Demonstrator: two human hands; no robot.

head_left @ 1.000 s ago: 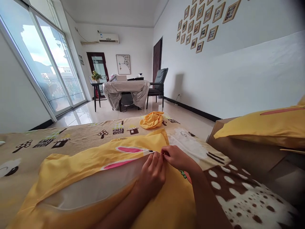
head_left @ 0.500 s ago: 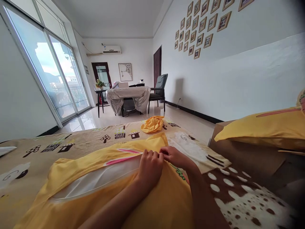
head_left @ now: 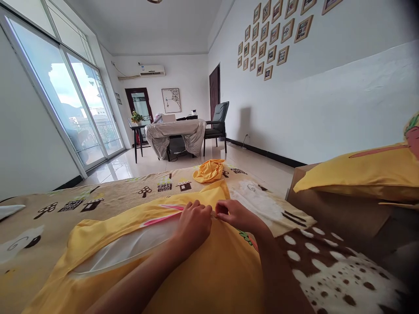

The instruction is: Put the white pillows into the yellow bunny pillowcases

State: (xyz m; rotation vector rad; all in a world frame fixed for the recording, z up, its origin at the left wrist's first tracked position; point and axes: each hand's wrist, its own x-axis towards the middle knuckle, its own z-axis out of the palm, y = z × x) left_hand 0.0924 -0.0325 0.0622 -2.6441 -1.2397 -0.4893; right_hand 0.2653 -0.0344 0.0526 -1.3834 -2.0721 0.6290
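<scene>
A yellow pillowcase [head_left: 225, 261] lies in front of me, its long opening showing a white pillow [head_left: 131, 248] inside. My left hand [head_left: 194, 222] has its fingers closed on the edges of the opening, near its right end. Close beside it, my right hand [head_left: 234, 213] pinches the pillowcase edge near the far right corner. Pink and green printed figures show on the yellow cloth around the hands. What lies under the left fingers is hidden.
A crumpled yellow cloth [head_left: 209, 170] lies beyond the pillow on the patterned blanket [head_left: 124, 194]. At the right, another yellow pillow [head_left: 363, 174] rests on a cardboard box [head_left: 340, 218]. Farther back stand a covered table [head_left: 178, 127] and a black chair [head_left: 218, 124].
My left hand has slid left along the opening, away from my right hand, leaving a small gap between them. The right hand keeps nearly the same place.
</scene>
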